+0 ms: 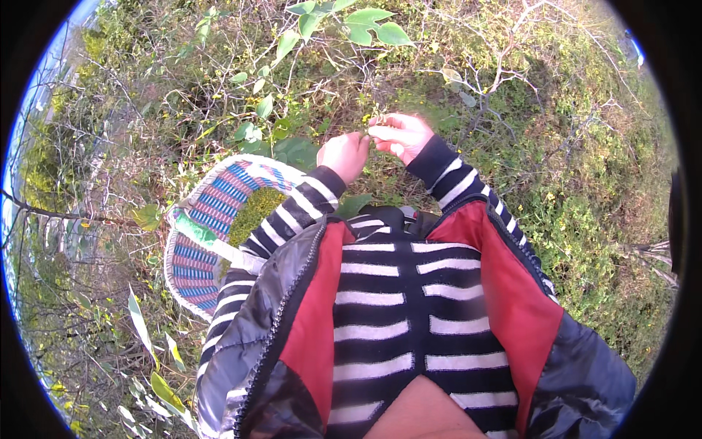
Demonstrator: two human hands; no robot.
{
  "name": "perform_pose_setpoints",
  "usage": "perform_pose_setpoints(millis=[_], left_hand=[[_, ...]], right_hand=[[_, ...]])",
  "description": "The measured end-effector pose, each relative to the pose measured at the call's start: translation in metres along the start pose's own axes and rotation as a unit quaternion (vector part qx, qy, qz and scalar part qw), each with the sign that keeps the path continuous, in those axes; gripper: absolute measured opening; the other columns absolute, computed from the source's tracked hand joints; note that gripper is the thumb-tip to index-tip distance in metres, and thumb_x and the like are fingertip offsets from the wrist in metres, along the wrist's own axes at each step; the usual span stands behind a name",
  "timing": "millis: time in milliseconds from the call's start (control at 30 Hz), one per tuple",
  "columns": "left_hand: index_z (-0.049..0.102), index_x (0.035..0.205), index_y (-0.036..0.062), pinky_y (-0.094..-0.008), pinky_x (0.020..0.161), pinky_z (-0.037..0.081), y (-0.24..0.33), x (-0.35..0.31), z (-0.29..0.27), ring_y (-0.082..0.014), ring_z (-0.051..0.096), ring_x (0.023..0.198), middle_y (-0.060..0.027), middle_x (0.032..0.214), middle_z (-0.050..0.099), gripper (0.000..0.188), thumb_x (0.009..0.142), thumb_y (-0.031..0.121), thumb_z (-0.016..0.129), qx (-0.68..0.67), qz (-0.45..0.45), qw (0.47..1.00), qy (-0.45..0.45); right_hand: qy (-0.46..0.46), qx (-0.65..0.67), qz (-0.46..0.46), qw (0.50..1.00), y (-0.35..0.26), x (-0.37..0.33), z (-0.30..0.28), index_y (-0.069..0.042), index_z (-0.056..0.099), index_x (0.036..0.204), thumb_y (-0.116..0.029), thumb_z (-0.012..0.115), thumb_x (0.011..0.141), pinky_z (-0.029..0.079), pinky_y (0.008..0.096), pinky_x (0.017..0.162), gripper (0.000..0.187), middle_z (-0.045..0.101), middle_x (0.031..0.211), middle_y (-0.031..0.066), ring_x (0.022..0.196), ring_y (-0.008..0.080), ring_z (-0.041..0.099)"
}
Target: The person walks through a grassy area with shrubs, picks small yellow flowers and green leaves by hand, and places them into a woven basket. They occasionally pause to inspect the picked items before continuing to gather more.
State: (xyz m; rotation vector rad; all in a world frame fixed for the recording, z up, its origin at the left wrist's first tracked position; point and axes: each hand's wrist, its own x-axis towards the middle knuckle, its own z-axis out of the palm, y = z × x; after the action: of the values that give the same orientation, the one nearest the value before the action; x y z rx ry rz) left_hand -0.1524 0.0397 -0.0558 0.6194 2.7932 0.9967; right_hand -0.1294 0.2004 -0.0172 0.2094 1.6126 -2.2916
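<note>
Head view: small green sprig (367, 132) between left hand (344, 156) and right hand (404, 137), both pinching it.

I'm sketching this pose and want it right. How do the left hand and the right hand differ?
The left hand mostly shows its back, fingers largely hidden; the right hand shows its thumb and fingers. The right hand sits slightly higher in the picture, while the left hand is lower and nearer the woven basket. Both are bare, come from black-and-white striped sleeves and nearly meet.
</note>
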Motion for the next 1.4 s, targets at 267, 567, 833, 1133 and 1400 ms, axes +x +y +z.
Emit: perform_pose_setpoints(millis=[267,567,833,1133,1400], left_hand=[[0.057,0.076,0.0063,-0.0460,0.066,0.046,0.011,-0.009,-0.005,-0.0356,0.059,0.071,-0.0183,0.071,0.060,0.031,0.087,0.032,0.042,0.098,-0.001,0.995,-0.038],[0.060,0.087,0.0078,-0.0415,0.073,0.046,0.005,-0.001,0.023,-0.0336,0.060,0.074,-0.0158,0.074,0.061,0.027,0.086,0.029,0.043,0.211,0.059,0.974,-0.051],[0.054,0.084,0.0034,-0.0328,0.056,0.041,0.010,0.006,0.031,-0.0228,0.051,0.056,-0.0107,0.063,0.054,0.031,0.088,0.032,0.045,-0.273,-0.051,0.954,-0.115],[0.053,0.080,0.0052,-0.0180,0.052,0.034,0.008,-0.010,0.001,-0.0022,0.039,0.057,0.0057,0.063,0.045,0.022,0.091,0.023,0.046,-0.489,0.000,0.870,-0.058],[0.051,0.075,0.0047,-0.0213,0.048,0.032,0.020,-0.017,-0.002,-0.0035,0.036,0.053,0.0053,0.056,0.041,0.024,0.091,0.022,0.046,-0.400,0.031,0.914,-0.061]], right_hand=[[0.009,0.022,-0.048,0.999,0.002,-0.011,-0.019,0.000,0.055,0.086,-0.003,0.057,0.080,0.046,0.0229,0.060,0.007,0.056,0.077,0.0051,0.066,0.0122,0.055],[-0.160,0.087,-0.038,0.983,-0.020,0.000,0.042,0.006,0.049,0.104,-0.008,0.050,0.085,0.049,0.0285,0.075,0.024,0.055,0.092,0.0107,0.082,0.0187,0.057],[-0.215,-0.454,-0.433,0.748,0.034,0.024,0.159,-0.002,0.046,0.119,-0.014,0.054,0.078,0.041,0.0337,0.088,0.044,0.050,0.115,0.0178,0.101,0.0275,0.053],[0.099,-0.313,-0.226,0.917,-0.075,-0.039,0.013,0.000,0.057,0.102,-0.011,0.057,0.081,0.046,0.0222,0.064,0.024,0.059,0.083,0.0060,0.071,0.0102,0.057],[0.004,-0.207,-0.146,0.967,-0.034,-0.027,-0.011,-0.001,0.058,0.091,-0.013,0.058,0.082,0.047,0.0220,0.052,0.015,0.056,0.068,0.0041,0.059,0.0098,0.055]])
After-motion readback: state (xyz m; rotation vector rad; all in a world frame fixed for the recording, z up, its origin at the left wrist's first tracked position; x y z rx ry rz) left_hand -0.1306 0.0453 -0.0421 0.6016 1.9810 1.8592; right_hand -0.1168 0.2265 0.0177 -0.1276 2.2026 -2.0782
